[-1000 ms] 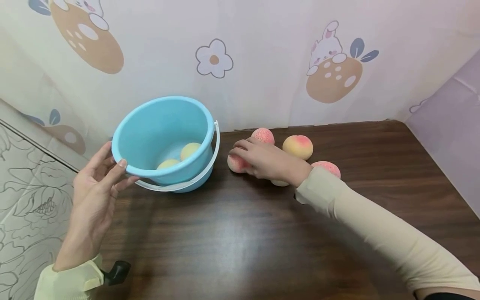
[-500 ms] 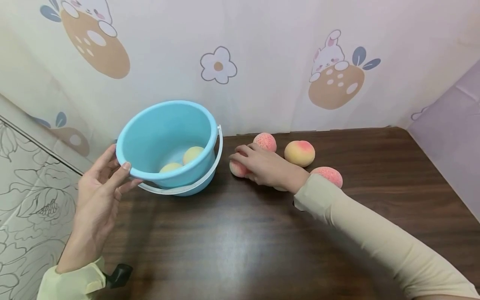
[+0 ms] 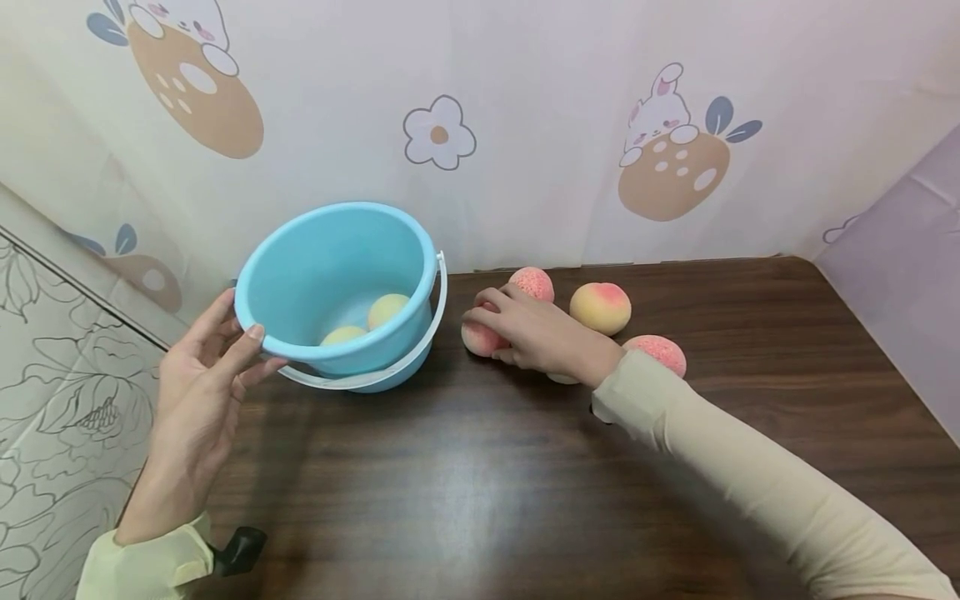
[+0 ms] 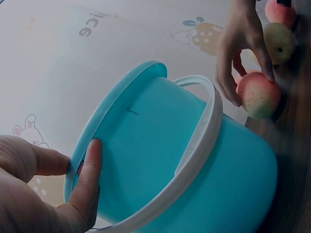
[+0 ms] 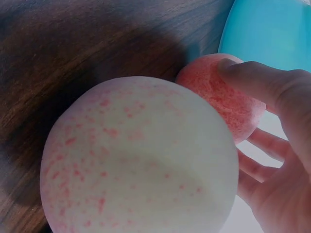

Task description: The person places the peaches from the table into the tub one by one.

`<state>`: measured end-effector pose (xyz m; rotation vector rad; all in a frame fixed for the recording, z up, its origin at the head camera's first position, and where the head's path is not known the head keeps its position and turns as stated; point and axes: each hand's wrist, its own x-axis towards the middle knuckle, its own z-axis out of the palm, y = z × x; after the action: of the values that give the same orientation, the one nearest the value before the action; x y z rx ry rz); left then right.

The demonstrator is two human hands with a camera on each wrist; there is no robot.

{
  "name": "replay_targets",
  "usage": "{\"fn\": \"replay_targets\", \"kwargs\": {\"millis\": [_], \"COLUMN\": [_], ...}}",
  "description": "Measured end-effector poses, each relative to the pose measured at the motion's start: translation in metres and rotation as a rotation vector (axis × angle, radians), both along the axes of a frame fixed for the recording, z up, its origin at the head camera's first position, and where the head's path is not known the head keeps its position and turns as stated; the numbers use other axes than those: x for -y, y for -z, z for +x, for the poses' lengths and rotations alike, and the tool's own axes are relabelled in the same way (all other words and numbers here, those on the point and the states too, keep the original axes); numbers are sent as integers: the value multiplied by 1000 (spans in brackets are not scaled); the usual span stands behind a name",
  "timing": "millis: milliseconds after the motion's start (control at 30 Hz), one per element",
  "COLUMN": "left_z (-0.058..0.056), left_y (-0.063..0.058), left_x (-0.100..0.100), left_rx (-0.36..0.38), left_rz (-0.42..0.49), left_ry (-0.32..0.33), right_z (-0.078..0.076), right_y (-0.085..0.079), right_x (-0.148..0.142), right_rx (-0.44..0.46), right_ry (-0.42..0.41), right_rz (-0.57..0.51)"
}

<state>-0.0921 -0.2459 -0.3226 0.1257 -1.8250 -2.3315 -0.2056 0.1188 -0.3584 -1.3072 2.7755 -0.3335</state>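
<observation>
A light-blue bucket (image 3: 262, 275) with a white handle (image 3: 438, 292) stands tilted on the table. My left hand (image 3: 197, 392) pinches its rim at the left, thumb and fingers on either side, as the left wrist view shows. Inside lie two pale peaches (image 3: 387, 310). To the right of the bucket, my right hand (image 3: 543, 333) grips a pink peach (image 3: 480, 338) from above; it appears to be on the tabletop. In the right wrist view, the thumb (image 5: 243, 73) presses the held peach (image 5: 204, 90), and a large pale speckled peach (image 5: 141, 155) sits in front of it.
Around my right hand are a pink peach (image 3: 532, 283) behind, a yellow-red peach (image 3: 600, 308), another pink one (image 3: 658, 354) near the sleeve, and a partly hidden pale one (image 3: 562, 378). A patterned curtain (image 3: 525, 167) borders the dark wooden table (image 3: 450, 483) at the back.
The head view has shifted a little, so everything appears slightly lower and to the right. Both hands keep their places on the bucket rim and the pink peach.
</observation>
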Motion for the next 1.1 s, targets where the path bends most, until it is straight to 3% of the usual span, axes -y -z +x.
{"fn": "replay_targets", "kwargs": {"millis": [333, 633, 1100], "left_z": [0, 0, -1], "left_y": [0, 0, 1], "left_x": [-1, -1, -2], "left_rx": [1, -12, -17], "left_rz": [-10, 0, 10], "left_ry": [0, -13, -16], "right_z": [0, -6, -18], "right_y": [-15, -47, -96], "right_x": [-10, -14, -5], "right_rx": [-72, -142, -176], "right_ry": [10, 29, 23], "right_rz": [-63, -128, -225]}}
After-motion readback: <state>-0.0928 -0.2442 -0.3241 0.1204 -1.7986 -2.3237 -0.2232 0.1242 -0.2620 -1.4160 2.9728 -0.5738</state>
